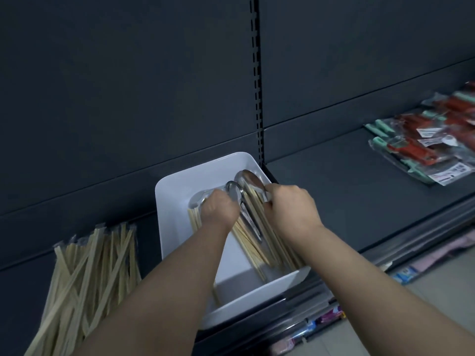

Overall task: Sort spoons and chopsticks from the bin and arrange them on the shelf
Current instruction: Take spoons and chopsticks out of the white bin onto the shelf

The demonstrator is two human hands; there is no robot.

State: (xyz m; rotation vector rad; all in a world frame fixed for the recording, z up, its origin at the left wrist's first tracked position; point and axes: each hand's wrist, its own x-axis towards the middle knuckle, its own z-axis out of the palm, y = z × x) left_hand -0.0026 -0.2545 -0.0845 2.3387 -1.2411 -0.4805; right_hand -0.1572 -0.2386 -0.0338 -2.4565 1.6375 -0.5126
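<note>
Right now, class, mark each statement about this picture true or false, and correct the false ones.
1. The left hand and right hand both reach into the white bin. True.
2. The chopstick pile on the shelf lies right of the bin. False: it lies to the left of it.
3. The bin holds only spoons. False: chopsticks lie in it too.
4. Red and teal packets lie on the shelf at far right. True.

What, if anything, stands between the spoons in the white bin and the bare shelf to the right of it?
Nothing visible lies on that stretch of shelf. Only the right wall of the bin must be lifted over; the packaged goods lie farther right. The left hand and right hand grip spoons.
</note>
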